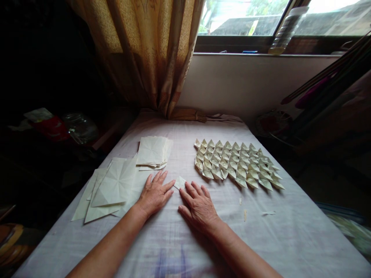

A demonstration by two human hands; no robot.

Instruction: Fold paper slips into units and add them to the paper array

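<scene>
A small folded piece of pale paper (180,182) lies flat on the cloth-covered table between my two hands. My left hand (155,192) rests palm down with its fingers spread, the index fingertip at the paper's left edge. From the other side, my right hand (198,202) lies palm down, fingers stretched out, with fingertips on the paper's right edge. Close to my left hand are large creased paper sheets (113,185) and a stack of smaller creased squares (152,150). Beyond my right hand stand rows of folded paper boats (234,162).
Small paper scraps (269,213) lie on the tablecloth (278,243) at the right. A gold curtain (145,50) hangs down to the table's far end. A clear bottle (286,31) leans on the window sill. Dark clutter with a red container (50,125) is at the left.
</scene>
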